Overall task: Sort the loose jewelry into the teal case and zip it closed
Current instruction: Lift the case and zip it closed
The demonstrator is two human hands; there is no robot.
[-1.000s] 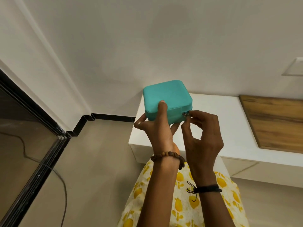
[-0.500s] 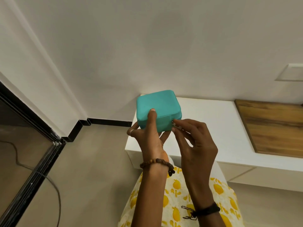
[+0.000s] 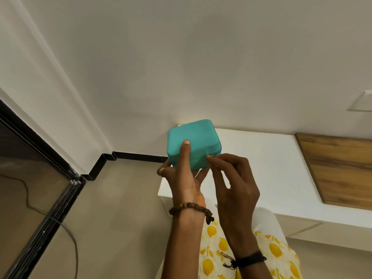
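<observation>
left hand [image 3: 184, 178] gripped the closed teal case [image 3: 192, 143] from below, thumb up over its lid, held above a white counter [image 3: 267, 168], while right hand [image 3: 233, 182] pinched the zip pull [image 3: 211, 156] at its right corner.

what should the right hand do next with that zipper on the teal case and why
Probably draw the zipper pull on along the seam to its end. The left hand holds the teal case up off the white counter, thumb pressing the lid down, and the right hand pinches the pull at the near corner. The lid looks shut, but whether the zip is fully closed cannot be told.
</observation>
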